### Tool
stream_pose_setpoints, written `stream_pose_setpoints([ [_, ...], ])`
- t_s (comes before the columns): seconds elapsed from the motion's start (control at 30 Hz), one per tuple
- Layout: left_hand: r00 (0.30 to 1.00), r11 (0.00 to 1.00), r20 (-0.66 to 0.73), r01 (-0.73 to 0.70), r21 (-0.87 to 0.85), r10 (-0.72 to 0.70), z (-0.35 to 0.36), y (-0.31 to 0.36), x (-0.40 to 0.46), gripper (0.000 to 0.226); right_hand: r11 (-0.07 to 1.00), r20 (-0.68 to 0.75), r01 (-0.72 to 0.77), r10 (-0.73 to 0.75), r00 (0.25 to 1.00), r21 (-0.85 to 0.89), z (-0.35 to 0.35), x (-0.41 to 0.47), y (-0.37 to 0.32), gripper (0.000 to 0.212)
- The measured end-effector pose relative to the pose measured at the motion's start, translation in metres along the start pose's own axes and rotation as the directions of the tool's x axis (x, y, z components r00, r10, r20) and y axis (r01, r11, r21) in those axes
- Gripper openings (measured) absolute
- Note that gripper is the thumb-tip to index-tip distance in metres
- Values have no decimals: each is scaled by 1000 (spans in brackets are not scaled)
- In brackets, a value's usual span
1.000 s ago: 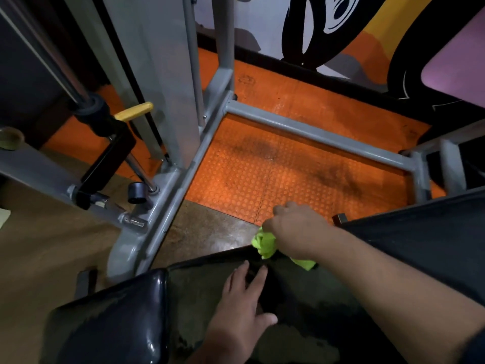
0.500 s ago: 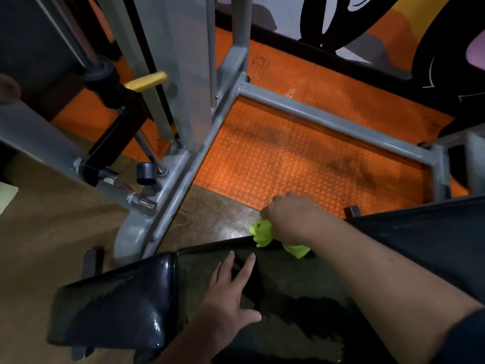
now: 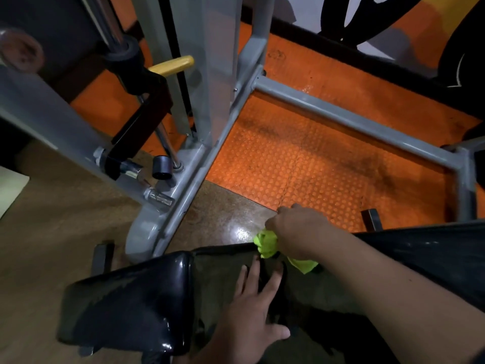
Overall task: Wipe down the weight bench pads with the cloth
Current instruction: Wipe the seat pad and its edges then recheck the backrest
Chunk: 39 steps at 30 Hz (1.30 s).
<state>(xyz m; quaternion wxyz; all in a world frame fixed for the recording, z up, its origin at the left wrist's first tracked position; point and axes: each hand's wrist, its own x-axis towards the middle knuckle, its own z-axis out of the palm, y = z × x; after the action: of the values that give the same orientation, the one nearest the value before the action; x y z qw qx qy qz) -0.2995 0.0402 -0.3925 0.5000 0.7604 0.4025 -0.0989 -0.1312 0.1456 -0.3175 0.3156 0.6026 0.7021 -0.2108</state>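
Cloth (image 3: pixel 267 244) nearer pad edge, half-hidden under right hand (image 3: pixel 299 232)

Bench pad (image 3: pixel 126 300): black vinyl, glossy, streaked. Cloth (image 3: pixel 267 244): neon-green soft fabric, crumpled. Machine frame (image 3: pixel 349 122): grey painted metal, semi-matt. Guide rod (image 3: pixel 166 143): polished chrome. Handle (image 3: pixel 172 66): yellow plastic, smooth. Floor mat (image 3: pixel 301 166): orange rubber, studded. Floor (image 3: pixel 52 232): brown, speckled, sheened.

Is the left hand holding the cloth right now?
No, the right hand grips the cloth; the left hand lies flat on the pad.
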Motion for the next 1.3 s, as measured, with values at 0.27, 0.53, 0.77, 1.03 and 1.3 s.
stream_pose_setpoints([
  [0.27,987,980,-162,-39,-196,7,9,-50,-16,83,999,-4,11,-11,1000,-41,5,17,-24,37],
  [0.53,993,996,79,85,-6,-84,21,-65,-17,94,999,7,27,-27,1000,25,13,38,-35,36],
  [0.77,996,998,63,59,15,-60,33,-71,-16,93,998,-23,63,-63,998,-4,24,46,-60,41],
  [1.03,999,991,44,4,-131,1,25,-79,-20,88,993,49,63,-68,996,100,29,79,-77,39],
  [1.3,996,991,43,-70,-116,75,18,-93,-19,92,999,11,42,-42,999,-5,42,100,-117,42],
])
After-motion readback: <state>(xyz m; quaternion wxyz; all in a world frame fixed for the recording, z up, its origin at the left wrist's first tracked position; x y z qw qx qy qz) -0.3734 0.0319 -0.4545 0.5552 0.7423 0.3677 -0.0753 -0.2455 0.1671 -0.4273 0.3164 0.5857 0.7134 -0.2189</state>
